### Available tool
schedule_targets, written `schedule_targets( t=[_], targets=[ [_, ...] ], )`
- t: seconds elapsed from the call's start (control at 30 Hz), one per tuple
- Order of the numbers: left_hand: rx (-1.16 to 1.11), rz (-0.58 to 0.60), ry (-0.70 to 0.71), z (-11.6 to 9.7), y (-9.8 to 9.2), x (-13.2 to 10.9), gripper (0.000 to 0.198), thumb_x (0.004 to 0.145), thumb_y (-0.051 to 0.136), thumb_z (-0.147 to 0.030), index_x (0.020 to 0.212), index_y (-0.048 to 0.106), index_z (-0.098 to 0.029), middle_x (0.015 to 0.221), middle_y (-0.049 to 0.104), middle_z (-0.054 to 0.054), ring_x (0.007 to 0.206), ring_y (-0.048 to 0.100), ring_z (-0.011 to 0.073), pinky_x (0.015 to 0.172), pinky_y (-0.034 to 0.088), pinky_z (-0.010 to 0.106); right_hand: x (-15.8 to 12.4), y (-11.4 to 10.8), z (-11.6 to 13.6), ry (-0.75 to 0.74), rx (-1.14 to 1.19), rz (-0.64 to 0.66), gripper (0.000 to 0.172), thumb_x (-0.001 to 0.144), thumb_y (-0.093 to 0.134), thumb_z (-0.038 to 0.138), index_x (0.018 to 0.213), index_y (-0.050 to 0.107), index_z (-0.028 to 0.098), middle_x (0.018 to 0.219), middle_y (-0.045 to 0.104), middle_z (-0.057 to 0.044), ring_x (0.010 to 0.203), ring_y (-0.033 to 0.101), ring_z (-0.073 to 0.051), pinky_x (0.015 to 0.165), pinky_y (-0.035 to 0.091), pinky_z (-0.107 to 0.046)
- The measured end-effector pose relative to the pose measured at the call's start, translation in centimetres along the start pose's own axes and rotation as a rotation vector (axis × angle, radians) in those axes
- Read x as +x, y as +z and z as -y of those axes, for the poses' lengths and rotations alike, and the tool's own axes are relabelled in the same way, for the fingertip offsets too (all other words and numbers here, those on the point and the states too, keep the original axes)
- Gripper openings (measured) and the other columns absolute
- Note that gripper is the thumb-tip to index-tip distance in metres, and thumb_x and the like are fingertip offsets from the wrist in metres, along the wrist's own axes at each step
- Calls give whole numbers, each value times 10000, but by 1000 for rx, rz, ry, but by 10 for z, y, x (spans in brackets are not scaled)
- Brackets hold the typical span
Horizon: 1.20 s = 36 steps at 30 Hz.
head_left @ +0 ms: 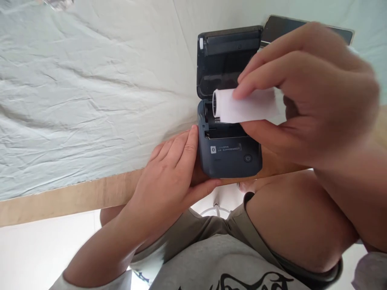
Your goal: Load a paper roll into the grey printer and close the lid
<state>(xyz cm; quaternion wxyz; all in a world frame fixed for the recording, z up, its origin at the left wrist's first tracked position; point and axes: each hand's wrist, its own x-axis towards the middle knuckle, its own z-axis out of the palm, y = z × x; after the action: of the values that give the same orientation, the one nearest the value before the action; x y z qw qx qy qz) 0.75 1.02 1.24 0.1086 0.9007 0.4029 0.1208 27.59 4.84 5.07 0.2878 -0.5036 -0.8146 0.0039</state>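
A dark blue label printer (223,161) lies on the table with its black lid (228,60) raised, so its paper compartment is exposed. Between thumb and fingertips, my right hand (326,92) pinches a small white paper roll (231,105) above that compartment. The roll's hollow end points left, and a loose flap of paper hangs along its lower side. My left hand (169,177) rests against the printer's left side, fingers stretched out. Its thumb reaches along the printer's front edge. My right hand hides part of the compartment and lid.
Behind the printer to the right lies a dark, flat phone-like device (281,26), partly covered by my right hand. A wrinkled pale cloth (90,88) covers the table, whose bare wooden edge (75,201) shows in front. Something shiny (59,4) sits at the top left.
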Motion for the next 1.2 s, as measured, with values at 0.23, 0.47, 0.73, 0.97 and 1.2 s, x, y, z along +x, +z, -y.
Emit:
schedule_targets(
  t=[0.23,0.47,0.73,0.97,1.2],
  targets=[
    [-14,6,20,4,-1,0,926,1213,523,-740,1791,373,-33,1695,680,300,1544,703,418,1260,587,536,9,11,-7,36,33,79,78,1018,681,259,943,694,279,1090,840,-22,1039,787,-212,894,624,-422],
    [-34,-48,14,2,4,-3,939,1223,490,-730,1829,293,-39,1732,640,326,1578,676,443,1264,582,584,0,-5,-1,24,209,95,123,1079,730,260,956,739,265,1037,819,4,1015,804,-177,816,611,-384],
    [-118,-92,95,7,5,-6,534,1239,589,-548,1750,501,-418,1666,625,185,1492,715,396,1166,623,589,-10,-18,-12,-181,495,358,177,1131,711,375,973,761,314,1040,776,27,974,781,-161,862,666,-419],
    [-153,-73,102,8,2,-7,418,1225,653,-472,1642,642,-443,1697,589,162,1528,679,402,1179,615,610,-12,-6,-15,197,330,-67,278,1133,634,542,1283,660,309,1470,656,-50,1556,619,-290,1227,560,-505],
    [-160,-62,93,7,2,-8,412,1212,681,-421,1622,658,-454,1704,590,152,1527,681,416,1186,617,636,-1,6,-35,290,547,-117,407,1027,595,570,1340,586,310,1725,545,-5,1578,664,-291,1299,570,-545]
  ],
)
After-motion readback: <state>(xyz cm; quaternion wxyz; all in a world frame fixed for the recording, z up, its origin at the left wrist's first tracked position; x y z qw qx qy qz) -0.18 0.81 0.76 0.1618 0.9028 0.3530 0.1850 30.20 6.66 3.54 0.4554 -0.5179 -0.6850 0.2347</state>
